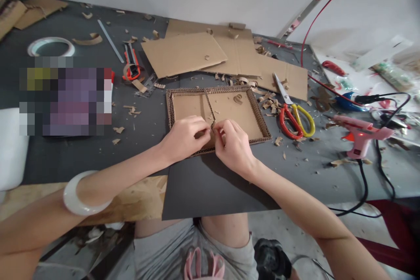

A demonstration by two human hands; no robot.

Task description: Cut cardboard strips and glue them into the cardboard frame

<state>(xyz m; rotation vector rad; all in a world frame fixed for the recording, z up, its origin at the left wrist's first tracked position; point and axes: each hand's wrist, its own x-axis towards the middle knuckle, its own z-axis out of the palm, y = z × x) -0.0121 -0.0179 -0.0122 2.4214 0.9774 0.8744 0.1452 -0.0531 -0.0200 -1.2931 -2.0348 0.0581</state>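
A shallow cardboard tray (264, 124) with corrugated walls lies flat on the dark table in front of me. A thin corrugated cardboard strip (209, 103) stands on edge inside it, running from the far wall toward me and splitting it into two compartments. My left hand (187, 139) reaches over the tray's near left part, its fingers pinched at the strip's near end. From the other side, my right hand (233, 146) pinches the same end between thumb and fingers. The fingertips hide the exact grip. A curled cardboard scrap (238, 98) lies in the right compartment.
Scissors (288, 107) and a pink glue gun (361, 135) with cables are on the right. Cardboard sheets (185, 54) lie behind the tray. A utility knife (131, 62), a glue stick (110, 40) and a tape roll (50, 47) are left. Cardboard scraps are scattered about.
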